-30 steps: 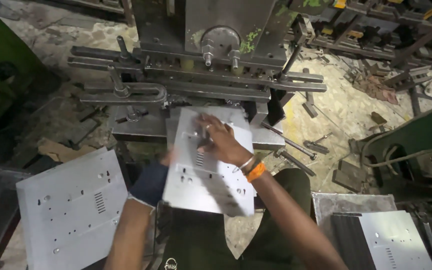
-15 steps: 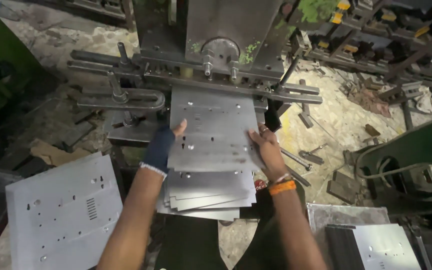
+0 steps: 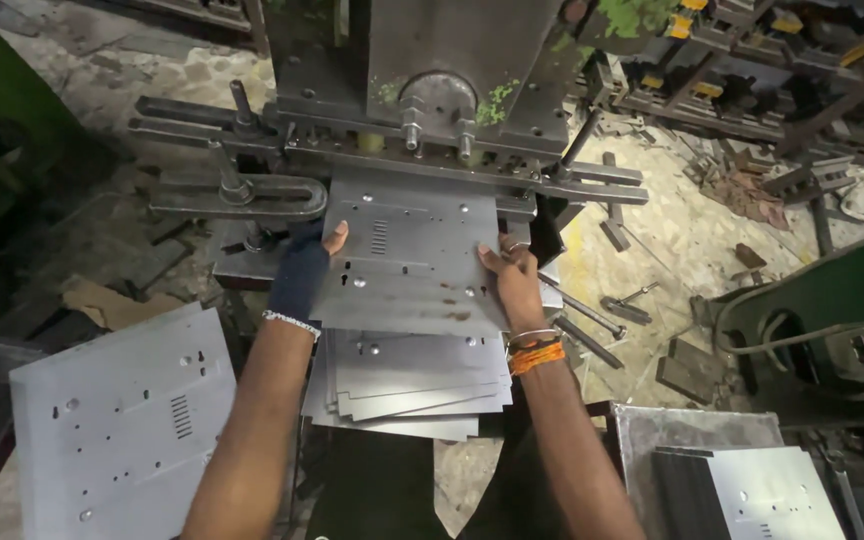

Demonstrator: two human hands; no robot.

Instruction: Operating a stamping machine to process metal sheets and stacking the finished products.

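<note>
Sheet seated under press ram

Hands feed one punched steel sheet (image 3: 407,255) into the press (image 3: 452,90); far edge sits beneath the ram. Left hand (image 3: 307,270), dark-wrapped, grasps the left edge; right hand (image 3: 512,280) grasps the right edge. Judged step: positioning. Next calls for squaring against the stops. Counts: roughly five sheets stacked below (image 3: 412,385); one pile at left (image 3: 117,420), one at right (image 3: 772,495).

Both hands, left hand (image 3: 304,272) and right hand (image 3: 514,282), grip a punched metal sheet (image 3: 407,255) under the press (image 3: 432,90).
</note>
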